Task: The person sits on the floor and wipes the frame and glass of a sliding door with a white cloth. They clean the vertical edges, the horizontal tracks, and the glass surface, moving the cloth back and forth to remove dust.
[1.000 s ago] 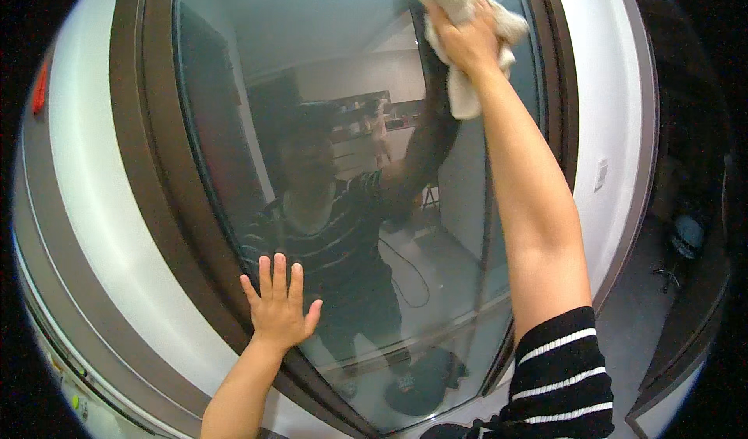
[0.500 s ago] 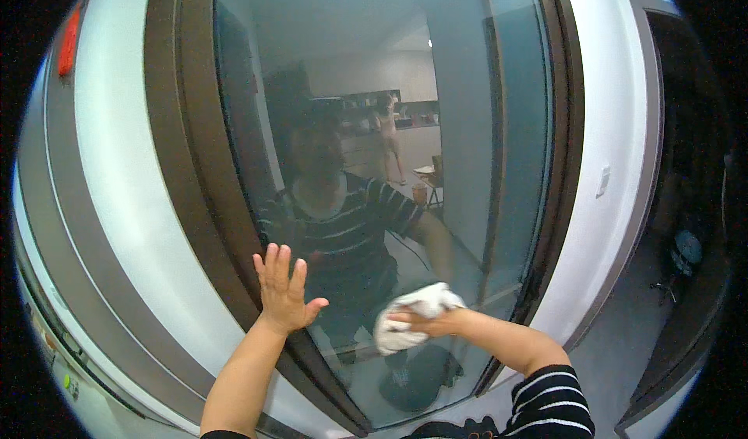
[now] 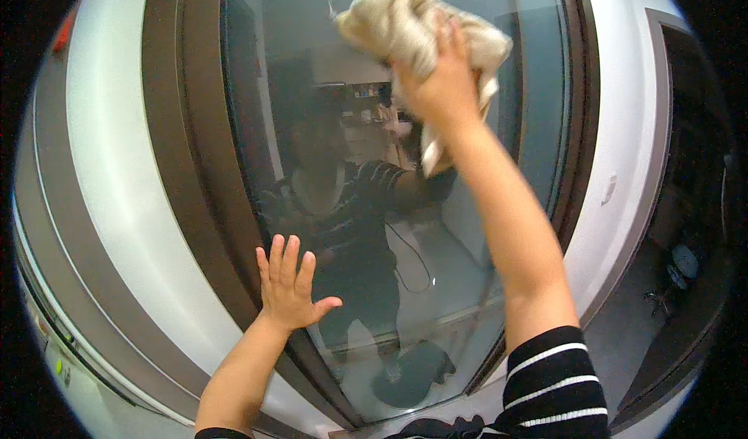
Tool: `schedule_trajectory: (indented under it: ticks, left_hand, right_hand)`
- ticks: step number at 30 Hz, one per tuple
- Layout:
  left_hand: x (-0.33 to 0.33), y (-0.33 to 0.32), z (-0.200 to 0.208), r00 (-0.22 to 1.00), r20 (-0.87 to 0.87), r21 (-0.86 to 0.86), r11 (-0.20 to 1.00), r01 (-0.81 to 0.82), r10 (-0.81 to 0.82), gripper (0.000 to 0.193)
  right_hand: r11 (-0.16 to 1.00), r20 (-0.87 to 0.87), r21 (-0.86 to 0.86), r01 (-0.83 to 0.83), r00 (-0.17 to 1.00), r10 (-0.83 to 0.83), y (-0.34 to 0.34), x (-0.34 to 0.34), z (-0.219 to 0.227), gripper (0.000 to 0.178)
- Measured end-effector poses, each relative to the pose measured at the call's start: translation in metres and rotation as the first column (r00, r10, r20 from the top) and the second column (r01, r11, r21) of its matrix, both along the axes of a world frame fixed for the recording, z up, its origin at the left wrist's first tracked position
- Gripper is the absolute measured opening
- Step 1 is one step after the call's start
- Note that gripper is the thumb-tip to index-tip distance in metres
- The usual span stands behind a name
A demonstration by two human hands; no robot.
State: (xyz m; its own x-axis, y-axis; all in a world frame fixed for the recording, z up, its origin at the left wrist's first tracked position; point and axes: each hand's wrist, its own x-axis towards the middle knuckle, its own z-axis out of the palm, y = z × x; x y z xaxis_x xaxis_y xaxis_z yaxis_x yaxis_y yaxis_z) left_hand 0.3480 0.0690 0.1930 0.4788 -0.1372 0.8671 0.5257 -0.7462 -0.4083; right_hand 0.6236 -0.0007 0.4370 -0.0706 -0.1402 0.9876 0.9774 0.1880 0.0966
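Observation:
A tall glass door panel (image 3: 351,244) in a dark brown frame (image 3: 199,127) stands in front of me. High on the glass, toward the right, my right hand (image 3: 444,84) presses a cream-white cloth (image 3: 397,22) against the pane, fingers spread over its folds. One corner of the cloth dangles below the wrist. Lower down on the left, my left hand (image 3: 288,287) rests flat where the frame meets the glass, fingers stretched apart and holding nothing. Reflections of me and of a room show in the pane.
White wall strips flank the frame, with a light switch (image 3: 609,189) on the right one. Farther right a dark doorway (image 3: 678,182) opens onto a room with a swivel chair (image 3: 682,264). At far left are grey sliding panels (image 3: 58,205) and a red hanging ornament (image 3: 64,34).
My right hand has swept the cloth from the lower part of the glass up to the top. The left hand stays in nearly the same place.

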Motion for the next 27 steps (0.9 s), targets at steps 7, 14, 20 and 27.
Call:
schedule_trajectory:
  ticks: [7, 14, 20, 27]
  left_hand:
    - [0.007, -0.002, 0.003, 0.997, 0.012, 0.012, 0.997, 0.079, -0.079, 0.084]
    - [-0.014, -0.003, 0.003, 0.999, -0.033, 0.016, 1.0, 0.005, -0.004, 0.086]
    - [-0.009, -0.006, 0.004, 0.999, -0.039, 0.014, 1.0, -0.004, 0.004, 0.085]
    - [-0.019, -0.006, 0.007, 0.997, -0.026, -0.005, 0.997, 0.076, -0.077, 0.083]
  right_hand:
    - [0.838, 0.383, -0.37, 0.401, 0.888, -0.255, -0.031, -0.009, -0.243, 0.047]
    - [0.944, 0.204, -0.235, 0.23, 0.962, -0.183, -0.018, -0.01, -0.085, 0.067]
    - [0.975, -0.002, 0.012, 0.222, 0.975, -0.222, -0.012, -0.005, 0.009, 0.052]
    - [0.89, 0.075, -0.452, 0.06, 0.997, -0.029, -0.013, -0.049, -0.244, 0.062]
